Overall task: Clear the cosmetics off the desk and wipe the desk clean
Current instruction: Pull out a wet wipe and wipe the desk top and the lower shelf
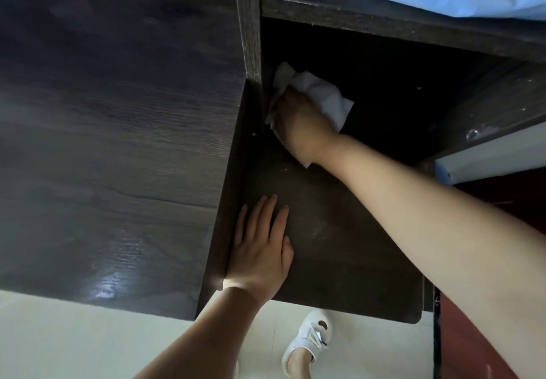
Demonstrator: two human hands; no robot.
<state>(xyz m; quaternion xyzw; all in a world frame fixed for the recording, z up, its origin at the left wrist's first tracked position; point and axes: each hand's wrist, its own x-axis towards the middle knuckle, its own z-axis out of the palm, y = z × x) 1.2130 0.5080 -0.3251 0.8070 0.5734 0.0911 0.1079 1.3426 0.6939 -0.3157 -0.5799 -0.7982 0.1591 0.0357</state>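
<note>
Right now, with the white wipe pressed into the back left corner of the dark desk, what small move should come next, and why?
Probably draw the right hand and its crumpled white wipe back toward the front edge of the dark wooden desk. Pale dusty specks show on the surface between the wipe and the flat left hand, so that strip looks unwiped.

Home room, likely a bedroom: dark wood-grain desk (pixel 325 245) with shelf unit (pixel 384 21) above, pale tiled floor (pixel 74 343), white slipper (pixel 310 340) below the front edge.
</note>
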